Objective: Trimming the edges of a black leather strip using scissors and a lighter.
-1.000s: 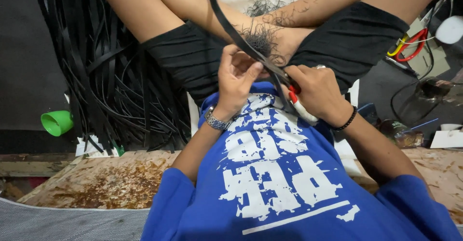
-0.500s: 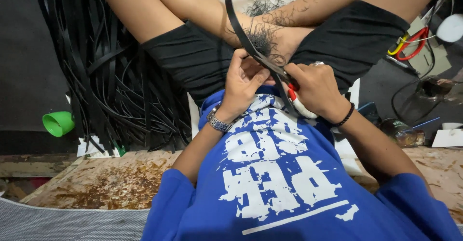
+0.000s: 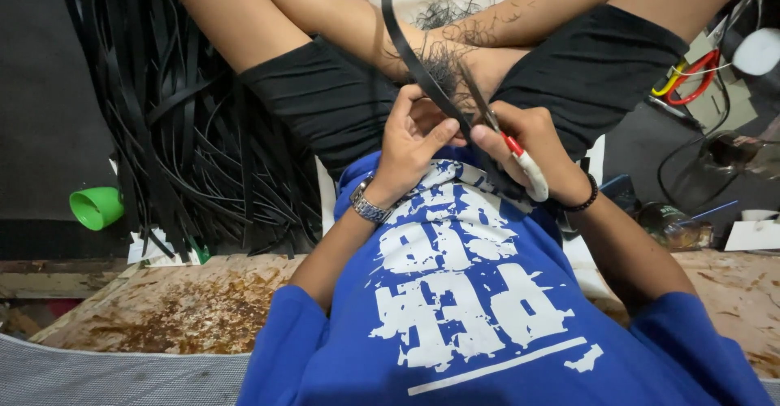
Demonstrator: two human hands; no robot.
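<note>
my left hand (image 3: 414,134) pinches the black strip (image 3: 406,52) — its long axis runs up and away, tilted slightly left. my right hand (image 3: 528,142) grips the scissors (image 3: 508,142), blades pointing up-left at the strip.

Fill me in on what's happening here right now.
A person in a blue printed shirt is cutting a long, flat black rubber-like strip with a pair of scissors with red-and-white handles. The left hand pinches the strip just beside the blades, while the right hand works the scissors in its grip. A big heap of similar black strips lies to one side, with a green plastic cup next to it. A second person sits close in front, forearms crossed.
</note>
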